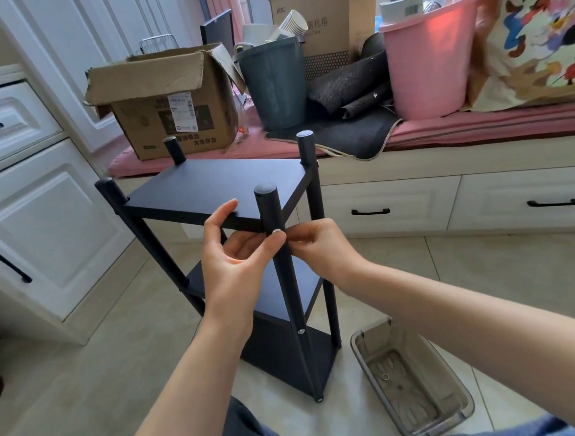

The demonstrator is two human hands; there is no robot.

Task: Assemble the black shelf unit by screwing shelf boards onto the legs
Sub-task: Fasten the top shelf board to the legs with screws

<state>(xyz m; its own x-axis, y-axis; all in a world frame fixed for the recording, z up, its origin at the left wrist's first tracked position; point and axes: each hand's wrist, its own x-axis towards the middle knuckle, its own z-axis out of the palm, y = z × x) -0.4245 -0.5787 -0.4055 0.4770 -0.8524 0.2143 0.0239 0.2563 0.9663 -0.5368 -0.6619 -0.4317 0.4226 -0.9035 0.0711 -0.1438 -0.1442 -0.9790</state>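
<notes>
The black shelf unit [217, 184] stands on the tiled floor with its boards between four round black legs. On the near right leg [284, 271], level with the top board, sits a silver screw head [276, 231]. My left hand [235, 257] pinches that screw between thumb and forefinger. From the right side my right hand [321, 246] meets the same leg, fingers closed against it at the screw. Lower on this leg another screw [300, 331] shows at the bottom board.
A clear grey plastic tray [411, 381] holding a small washer [385, 376] lies on the floor at my right. White cabinets stand to the left. Behind the unit a window bench carries a cardboard box [167, 104], a grey bin [276, 85] and a pink bucket [427, 60].
</notes>
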